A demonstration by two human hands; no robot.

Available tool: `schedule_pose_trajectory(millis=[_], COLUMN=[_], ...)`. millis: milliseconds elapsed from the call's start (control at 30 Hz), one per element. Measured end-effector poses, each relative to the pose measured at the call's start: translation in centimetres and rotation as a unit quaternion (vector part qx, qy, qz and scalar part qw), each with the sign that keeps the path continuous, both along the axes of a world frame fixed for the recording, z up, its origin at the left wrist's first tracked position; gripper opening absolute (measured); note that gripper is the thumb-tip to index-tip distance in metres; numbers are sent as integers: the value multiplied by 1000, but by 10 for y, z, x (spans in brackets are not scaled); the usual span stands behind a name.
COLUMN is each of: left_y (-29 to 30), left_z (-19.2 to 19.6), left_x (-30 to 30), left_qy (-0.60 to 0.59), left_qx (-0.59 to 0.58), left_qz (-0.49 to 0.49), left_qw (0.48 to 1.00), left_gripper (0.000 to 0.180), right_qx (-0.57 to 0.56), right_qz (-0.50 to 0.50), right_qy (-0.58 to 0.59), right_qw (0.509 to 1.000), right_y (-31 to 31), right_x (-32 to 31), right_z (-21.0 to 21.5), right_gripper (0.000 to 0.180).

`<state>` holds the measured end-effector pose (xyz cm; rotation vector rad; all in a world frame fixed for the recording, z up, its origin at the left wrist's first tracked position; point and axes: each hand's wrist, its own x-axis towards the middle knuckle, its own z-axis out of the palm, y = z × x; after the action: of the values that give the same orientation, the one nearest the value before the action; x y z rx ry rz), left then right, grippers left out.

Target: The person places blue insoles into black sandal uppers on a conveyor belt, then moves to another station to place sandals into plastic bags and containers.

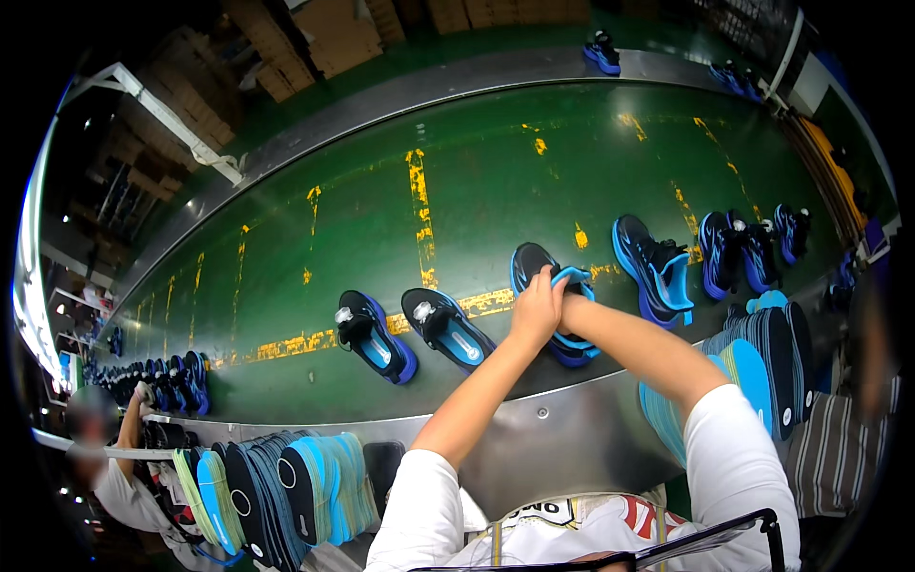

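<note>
A black-and-blue sneaker (530, 257) lies in front of me on the green belt, toe away from me. My left hand (539, 310) is closed over its opening. My right hand (572, 310) reaches in beside it; its fingers are hidden. A light blue piece (572, 275) sticks up by the hands; I cannot tell whether it is an insole or lining. To the left lie a sneaker (454, 329) and another sneaker (376, 339), both with blue insoles inside. On the right, another sneaker (656, 272) shows light blue lining at its collar.
Stacks of insoles (286, 496) stand at the near left, with more insoles (753, 367) at the near right. Several sneakers (748, 248) sit farther right and a row of sneakers (176, 381) far left, near another person (129, 458). A metal edge (543, 429) borders the belt.
</note>
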<state>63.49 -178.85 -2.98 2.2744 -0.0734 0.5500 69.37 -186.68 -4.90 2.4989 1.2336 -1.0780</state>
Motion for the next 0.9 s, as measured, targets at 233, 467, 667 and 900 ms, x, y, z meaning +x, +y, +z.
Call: schedule_pose_trajectory(millis=[233, 467, 667, 900], left_y=[0, -2, 9, 19], left_z=[-2, -5, -2, 10], left_x=[-1, 2, 3, 11], left_qy=[-82, -125, -79, 106], left_qx=[96, 148, 136, -35], left_qz=[-49, -20, -4, 50], left_qw=[991, 981, 988, 993], left_gripper=[32, 33, 30, 36], right_qx=[0, -10, -81, -103], right_qz=[-63, -65, 128, 82], right_qy=[-21, -21, 0, 67], right_qw=[998, 998, 988, 989], right_y=[11, 14, -4, -19], right_x=[1, 5, -14, -42], right_z=[-12, -8, 66, 92], right_gripper=[34, 32, 36, 41])
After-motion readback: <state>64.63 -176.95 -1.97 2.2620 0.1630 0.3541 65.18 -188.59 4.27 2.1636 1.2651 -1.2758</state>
